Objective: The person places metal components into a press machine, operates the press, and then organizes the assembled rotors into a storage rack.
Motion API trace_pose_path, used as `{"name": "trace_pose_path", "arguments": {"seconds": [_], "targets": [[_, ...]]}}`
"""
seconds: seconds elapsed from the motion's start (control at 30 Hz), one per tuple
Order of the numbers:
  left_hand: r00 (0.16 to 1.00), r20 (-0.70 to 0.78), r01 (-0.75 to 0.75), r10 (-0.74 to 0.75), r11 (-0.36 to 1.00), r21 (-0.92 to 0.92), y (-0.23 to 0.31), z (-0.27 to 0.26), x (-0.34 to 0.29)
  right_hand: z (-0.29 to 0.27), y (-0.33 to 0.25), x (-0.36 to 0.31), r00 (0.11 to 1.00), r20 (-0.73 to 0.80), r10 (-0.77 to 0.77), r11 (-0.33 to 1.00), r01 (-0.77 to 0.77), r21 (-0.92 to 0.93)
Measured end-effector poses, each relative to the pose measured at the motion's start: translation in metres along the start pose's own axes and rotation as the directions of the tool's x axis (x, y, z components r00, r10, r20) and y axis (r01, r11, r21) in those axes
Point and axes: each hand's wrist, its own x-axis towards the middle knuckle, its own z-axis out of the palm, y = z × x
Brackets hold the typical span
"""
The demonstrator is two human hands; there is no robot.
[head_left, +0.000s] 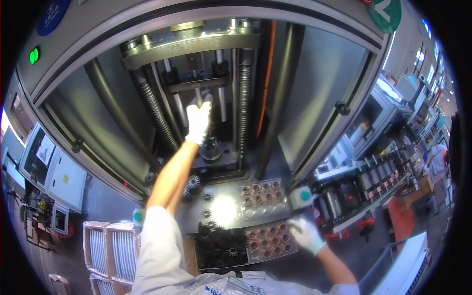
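My left hand (198,120), in a white glove, reaches up into a press machine (196,83) and touches the vertical tooling above a round metal fixture (211,147); whether it holds a part is hidden. My right hand (305,233), also gloved, rests at the right edge of a clear tray of copper-coloured rings (268,242) at the bench front. A second tray of copper rings (260,192) lies further back. Dark toothed discs (193,182) lie loose on the bench, and a box (216,246) holds several more.
Two round teal push buttons sit at the bench corners, left (138,216) and right (305,195). Spring-wrapped columns (156,115) flank the tooling. White crates (105,246) stand at lower left. A conveyor line with fixtures (364,182) and another person (436,160) are at right.
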Motion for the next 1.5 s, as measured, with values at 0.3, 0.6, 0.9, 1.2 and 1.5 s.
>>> {"name": "trace_pose_path", "arguments": {"seconds": [0.3,0.6,0.9,1.2,1.5], "targets": [[0.991,0.120,0.036,-0.060,0.980,0.194,0.043,-0.002,-0.004,-0.029,0.033,-0.034,0.968,-0.131,0.215,0.942,-0.170,0.289],[0.838,0.412,0.073,-0.358,0.822,0.565,0.024,-0.020,-0.275,-0.074,0.021,0.059,0.835,-0.548,-0.051,0.991,0.111,0.077],[0.883,0.296,-0.037,-0.364,0.576,0.817,-0.063,0.028,-0.335,-0.024,0.031,0.052,0.992,0.104,-0.075,0.861,0.117,-0.496],[0.917,0.300,-0.205,-0.261,0.336,0.919,-0.094,0.040,-0.329,0.090,0.060,0.046,0.938,0.170,-0.303,0.892,0.342,-0.295],[0.904,0.350,-0.243,-0.244,0.379,0.893,-0.071,0.030,-0.317,0.085,0.051,0.043,0.928,0.201,-0.314,0.870,0.366,-0.332]]}}
